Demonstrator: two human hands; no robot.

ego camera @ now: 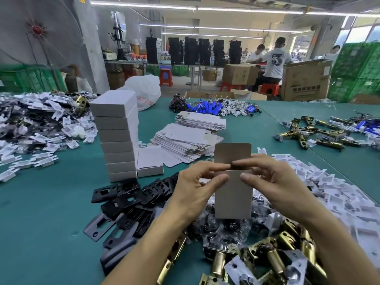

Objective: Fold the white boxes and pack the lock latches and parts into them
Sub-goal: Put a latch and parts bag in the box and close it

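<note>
1. Far left, on the teal table: a spread heap of white plastic parts, mixed with darker pieces.
2. Just right of it: a tall upright stack of folded white boxes, with a single folded box lying against its foot.
3. In front of the stack: black strike plates in a loose, overlapping pile.
4. Behind, mid-table: flat box blanks in two piles, not yet folded. Farther back, a heap of blue cells with wires.
5. Left hand: thumb and forefinger curled in, pinching the left side of the half-folded box near its upper fold.
6. That box: upright between both hands, grey-brown face toward the camera, top flap standing open. Lower edge in front of the bagged dark parts; resting on them or not, impossible to tell.
7. Right hand: thumb and forefinger likewise clamped on the box's right side, fingertips nearly meeting those of the left.
8. Lower right: brass lock latches heaped together, touching.
9. Right edge: a long drift of white clips. Beyond it, far latches scattered on the table.
</note>
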